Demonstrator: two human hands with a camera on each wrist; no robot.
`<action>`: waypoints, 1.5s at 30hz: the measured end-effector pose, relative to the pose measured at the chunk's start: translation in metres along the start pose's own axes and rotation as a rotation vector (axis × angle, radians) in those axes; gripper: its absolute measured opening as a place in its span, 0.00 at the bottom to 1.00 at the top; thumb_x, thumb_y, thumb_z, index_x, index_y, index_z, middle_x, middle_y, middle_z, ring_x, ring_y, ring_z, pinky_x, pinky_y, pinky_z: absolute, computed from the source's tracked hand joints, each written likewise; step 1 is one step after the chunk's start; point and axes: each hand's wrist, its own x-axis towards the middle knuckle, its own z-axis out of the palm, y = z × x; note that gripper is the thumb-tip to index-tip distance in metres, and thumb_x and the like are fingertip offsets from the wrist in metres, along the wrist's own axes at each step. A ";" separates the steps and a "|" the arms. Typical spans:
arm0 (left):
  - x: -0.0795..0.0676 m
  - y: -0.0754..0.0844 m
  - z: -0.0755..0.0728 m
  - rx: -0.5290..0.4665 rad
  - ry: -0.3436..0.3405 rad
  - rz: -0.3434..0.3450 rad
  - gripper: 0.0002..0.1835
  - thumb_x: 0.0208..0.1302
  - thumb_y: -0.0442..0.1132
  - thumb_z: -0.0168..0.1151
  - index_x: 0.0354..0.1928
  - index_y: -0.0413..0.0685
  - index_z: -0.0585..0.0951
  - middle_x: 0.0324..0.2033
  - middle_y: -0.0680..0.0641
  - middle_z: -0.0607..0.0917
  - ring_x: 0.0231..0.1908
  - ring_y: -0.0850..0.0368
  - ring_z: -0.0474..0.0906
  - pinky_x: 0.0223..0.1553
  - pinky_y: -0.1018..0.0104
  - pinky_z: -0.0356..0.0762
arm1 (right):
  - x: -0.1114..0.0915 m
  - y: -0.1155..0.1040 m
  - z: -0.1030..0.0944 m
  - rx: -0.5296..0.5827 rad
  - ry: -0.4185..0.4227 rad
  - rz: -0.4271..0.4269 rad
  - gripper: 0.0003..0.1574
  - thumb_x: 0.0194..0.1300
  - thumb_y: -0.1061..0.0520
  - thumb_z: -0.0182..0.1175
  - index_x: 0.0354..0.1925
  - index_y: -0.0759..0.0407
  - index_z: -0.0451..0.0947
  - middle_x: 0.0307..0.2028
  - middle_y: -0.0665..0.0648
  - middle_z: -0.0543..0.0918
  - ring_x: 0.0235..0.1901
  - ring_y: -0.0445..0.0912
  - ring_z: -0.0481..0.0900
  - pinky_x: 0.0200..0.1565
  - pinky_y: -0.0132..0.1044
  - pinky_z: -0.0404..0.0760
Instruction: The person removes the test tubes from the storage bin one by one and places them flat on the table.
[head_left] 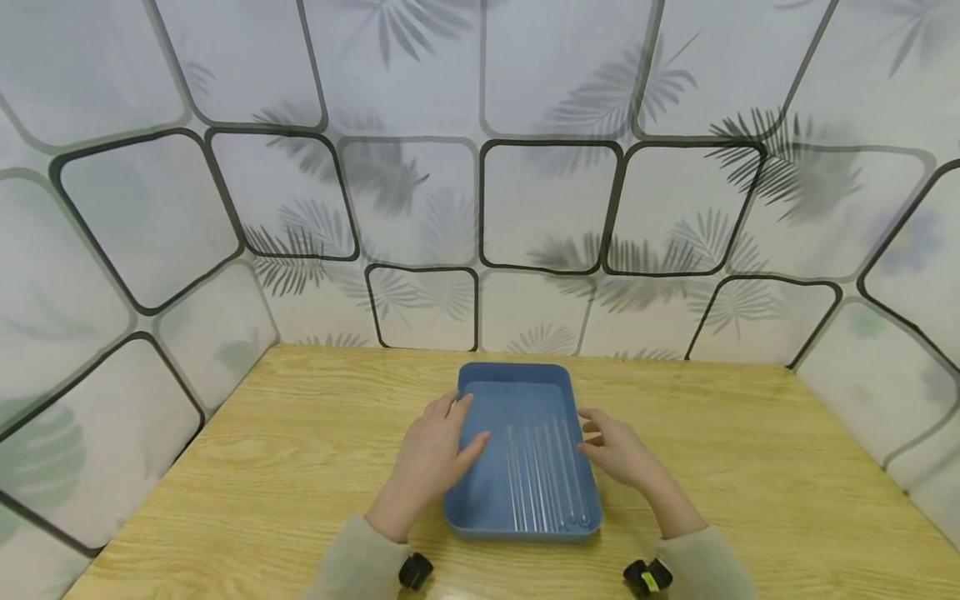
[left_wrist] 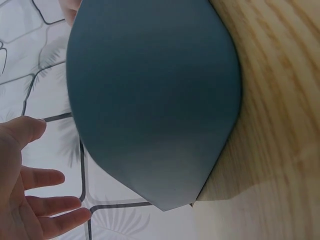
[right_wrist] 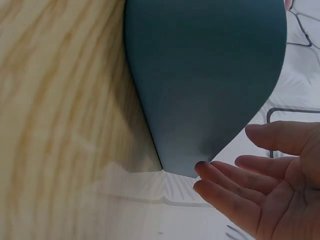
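A blue rectangular tray (head_left: 480, 504) lies on the table between the two hands. Inside it, toward the right and near side, several clear slender tubes (head_left: 536, 479) lie side by side, running lengthwise. My left hand (head_left: 429, 450) is at the tray's left rim, fingers spread, its thumb overlapping the interior in the head view. On the other side, my right hand (head_left: 618, 450) has loosely bent fingers with the tips close to the right rim. Both wrist views show the tray's outer wall (left_wrist: 155, 100) beside a hand that holds nothing.
The table (head_left: 300, 433) has a light wood grain. Behind it and on both sides stand pale panels (head_left: 551, 208) with dark outlined shapes and leaf prints. Black devices (head_left: 415, 572) sit at both wrists, by the light sleeves (head_left: 360, 562).
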 end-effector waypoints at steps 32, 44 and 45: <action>0.005 0.006 0.019 -0.540 -0.345 -0.205 0.16 0.59 0.37 0.57 0.46 0.33 0.74 0.35 0.43 0.78 0.36 0.49 0.76 0.32 0.62 0.74 | 0.008 0.014 0.004 0.307 -0.147 0.174 0.32 0.56 0.72 0.48 0.59 0.80 0.53 0.50 0.76 0.66 0.40 0.57 0.75 0.35 0.45 0.77; 0.019 0.016 0.033 -0.633 -0.542 -0.389 0.17 0.56 0.34 0.59 0.45 0.30 0.72 0.36 0.39 0.78 0.25 0.54 0.77 0.23 0.63 0.75 | 0.008 0.018 0.004 0.358 -0.161 0.190 0.32 0.55 0.72 0.47 0.58 0.80 0.53 0.49 0.75 0.66 0.39 0.55 0.75 0.35 0.46 0.77; 0.020 0.018 0.035 -0.628 -0.550 -0.401 0.17 0.56 0.34 0.59 0.45 0.30 0.72 0.36 0.39 0.78 0.25 0.54 0.77 0.23 0.63 0.75 | 0.007 0.017 0.004 0.358 -0.162 0.192 0.32 0.55 0.72 0.47 0.58 0.80 0.53 0.49 0.75 0.66 0.40 0.55 0.75 0.35 0.46 0.77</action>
